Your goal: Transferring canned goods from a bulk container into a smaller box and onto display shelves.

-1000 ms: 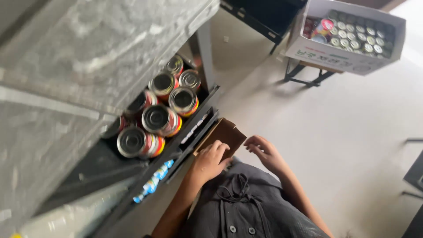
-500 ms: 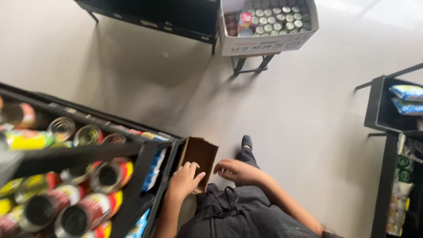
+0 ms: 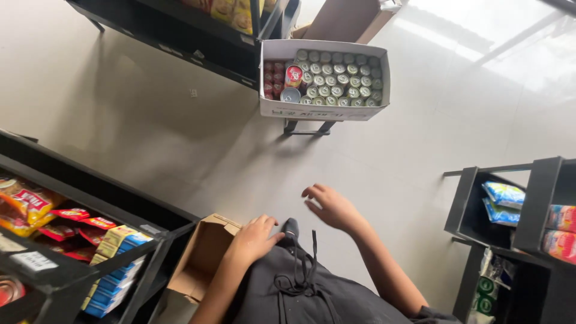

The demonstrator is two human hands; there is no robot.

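Left hand (image 3: 253,239): resting on the rim of the brown cardboard box (image 3: 201,264), fingers loosely curled over the edge, not clamped.
Right hand (image 3: 333,207): lifted clear in the air, fingers spread and empty, touching nothing.
Cardboard box: open, seemingly empty, on the floor just beside the dark shelf unit (image 3: 78,264), close against the dark trousers (image 3: 300,294).
Step in hand: judged as handling the emptied box beside the shelf, with only the left hand on it.
Next move calls for: probably a firmer hold on the rim, the free right hand coming across, and clearance from the shelf post.
Shelf contents: blue boxes (image 3: 114,282) on the lower level, red and yellow packets (image 3: 36,210) above.
Surface: pale, smooth floor (image 3: 198,138), glossy, with window glare at far right.
Right side: black rack (image 3: 510,222) holding blue snack bags (image 3: 505,198).
Farther off: white carton of cans (image 3: 324,81) on a low stand, well apart from both hands.
Farthest: another dark shelf (image 3: 180,30) with yellow packs.
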